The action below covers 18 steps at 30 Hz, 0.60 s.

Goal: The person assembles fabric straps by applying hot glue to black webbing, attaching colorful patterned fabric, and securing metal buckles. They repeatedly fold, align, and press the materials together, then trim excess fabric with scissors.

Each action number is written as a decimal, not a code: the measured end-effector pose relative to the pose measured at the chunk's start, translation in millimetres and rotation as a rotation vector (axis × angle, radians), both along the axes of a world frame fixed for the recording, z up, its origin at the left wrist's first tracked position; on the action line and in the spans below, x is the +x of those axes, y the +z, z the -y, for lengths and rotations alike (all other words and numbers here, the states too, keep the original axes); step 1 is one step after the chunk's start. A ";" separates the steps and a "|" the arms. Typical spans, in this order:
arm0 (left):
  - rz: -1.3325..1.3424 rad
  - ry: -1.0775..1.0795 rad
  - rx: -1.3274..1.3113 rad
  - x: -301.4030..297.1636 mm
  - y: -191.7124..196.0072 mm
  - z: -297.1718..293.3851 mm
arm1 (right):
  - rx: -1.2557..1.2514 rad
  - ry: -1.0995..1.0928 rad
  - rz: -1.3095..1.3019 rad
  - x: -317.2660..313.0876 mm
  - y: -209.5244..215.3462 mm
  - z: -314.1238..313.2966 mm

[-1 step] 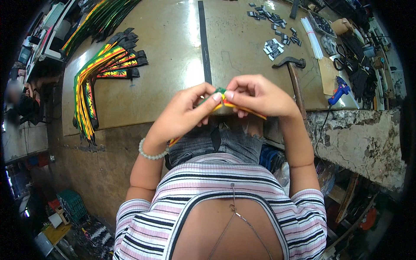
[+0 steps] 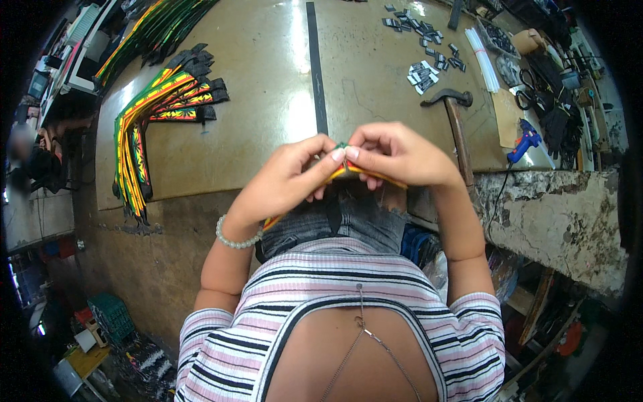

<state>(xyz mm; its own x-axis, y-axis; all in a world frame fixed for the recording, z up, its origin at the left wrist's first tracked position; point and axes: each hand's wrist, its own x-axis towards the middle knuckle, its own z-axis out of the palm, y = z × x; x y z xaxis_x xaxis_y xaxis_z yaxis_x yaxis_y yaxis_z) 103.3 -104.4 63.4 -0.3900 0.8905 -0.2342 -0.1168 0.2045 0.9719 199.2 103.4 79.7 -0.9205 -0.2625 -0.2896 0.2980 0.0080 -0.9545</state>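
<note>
Striped in green, yellow and red, a narrow woven strap pinched at the near edge of the bench, just above the lap. Held at one folded end between thumb and fingertips of the left hand and the right hand, both closed on it, thumbnails meeting over the fold. Trailing from under the left palm down toward the wrist, where a pearl bead bracelet sits.

Lying just right of the right hand, along the bench's right side, a hammer with its dark head away from the body and its wooden handle running back toward the near edge. Farther right, near the bench's right edge, a blue glue gun with its cord hanging over the side. Scattered toward the far right corner, small dark metal buckles and a few white glue sticks.

Stacked on the left part of the bench, well apart from the hands, a pile of finished straps in the same colours with black ends, some draped over the left edge.
</note>
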 end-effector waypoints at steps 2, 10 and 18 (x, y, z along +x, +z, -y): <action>0.036 -0.078 -0.016 2.7 0.3 4.5 | -0.093 0.045 0.063 8.0 -3.3 3.1; 0.596 -0.191 0.251 23.0 -6.5 6.0 | -0.623 -0.105 0.055 40.3 -19.9 40.6; 0.707 -0.102 0.281 0.5 -18.8 -10.6 | -0.730 -0.231 0.124 23.8 -22.4 33.0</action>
